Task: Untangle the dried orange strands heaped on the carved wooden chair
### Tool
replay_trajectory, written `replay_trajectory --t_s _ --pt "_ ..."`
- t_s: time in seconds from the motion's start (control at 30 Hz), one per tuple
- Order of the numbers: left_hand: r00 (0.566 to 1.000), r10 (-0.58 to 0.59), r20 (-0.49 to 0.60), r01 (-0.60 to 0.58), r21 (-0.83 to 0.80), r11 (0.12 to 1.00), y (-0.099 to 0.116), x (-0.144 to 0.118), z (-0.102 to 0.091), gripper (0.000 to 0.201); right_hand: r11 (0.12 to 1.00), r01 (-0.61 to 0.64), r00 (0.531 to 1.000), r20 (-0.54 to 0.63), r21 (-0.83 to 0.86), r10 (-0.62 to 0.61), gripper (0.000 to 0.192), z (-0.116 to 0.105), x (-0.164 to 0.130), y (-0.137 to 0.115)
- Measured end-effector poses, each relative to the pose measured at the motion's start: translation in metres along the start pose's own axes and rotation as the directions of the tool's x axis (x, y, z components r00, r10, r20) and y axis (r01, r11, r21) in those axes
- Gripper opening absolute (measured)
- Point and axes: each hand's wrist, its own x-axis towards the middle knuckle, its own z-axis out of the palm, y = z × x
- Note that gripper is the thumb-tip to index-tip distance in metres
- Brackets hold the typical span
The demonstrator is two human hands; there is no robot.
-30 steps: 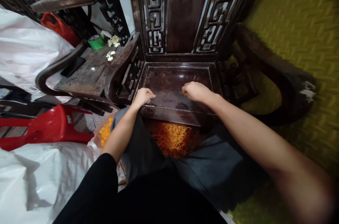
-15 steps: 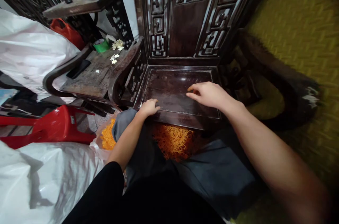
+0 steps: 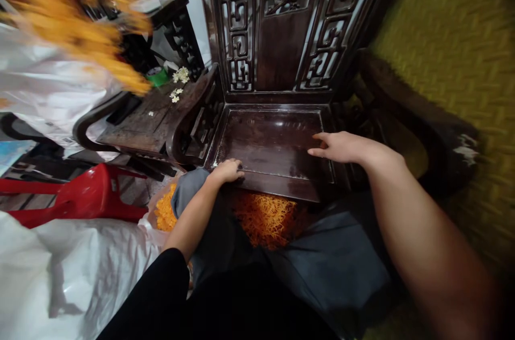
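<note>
Dark glossy seat [image 3: 273, 141], red stool [image 3: 84, 198]

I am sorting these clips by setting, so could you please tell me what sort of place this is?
Probably a room in a home used for hand work with flowers. A carved dark wooden chair stands before the person, orange petals are heaped below its seat, and white plastic sacks lie at the left.

Both bare arms reach forward from black sleeves. The left hand [image 3: 227, 170] lies palm down, fingers curled, on the chair seat's [image 3: 277, 141] front edge; the right hand [image 3: 340, 147], fingers loosely extended and holding nothing, rests at the seat's right side.
</note>
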Motion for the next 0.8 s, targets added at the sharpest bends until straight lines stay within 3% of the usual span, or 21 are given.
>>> replay_trajectory --t_s 0.27,0.47,0.6,0.67,0.7,0.8 --pt "0.994 0.094 -0.060 -0.094 -0.003 0.996 0.006 0.003 0.001 0.053 0.990 -0.130 0.991 -0.006 -0.048 0.130 0.075 -0.006 0.000 0.019" --pt "0.985 0.125 -0.121 -0.126 -0.001 0.992 0.010 0.003 0.001 0.049 0.993 -0.107 0.994 0.016 -0.052 0.108 0.075 -0.008 -0.006 0.011" --pt "0.968 0.096 -0.231 -0.100 -0.003 0.995 0.017 -0.004 -0.010 0.039 0.994 -0.094 0.994 0.048 -0.063 0.097 0.076 -0.005 -0.005 0.007" --pt "0.927 0.017 -0.374 -0.021 -0.006 1.000 0.021 -0.009 -0.021 0.034 0.994 -0.086 0.994 0.063 -0.067 0.090 0.076 -0.003 -0.003 0.006" --pt "0.880 -0.040 -0.473 0.037 -0.015 0.999 0.023 -0.010 -0.029 0.034 0.995 -0.077 0.995 0.066 -0.068 0.081 0.076 -0.002 -0.002 0.005" --pt "0.673 -0.191 -0.715 0.215 -0.058 0.975 0.024 -0.002 -0.059 0.047 0.996 -0.056 0.996 0.066 -0.072 0.061 0.075 -0.002 -0.001 0.002"
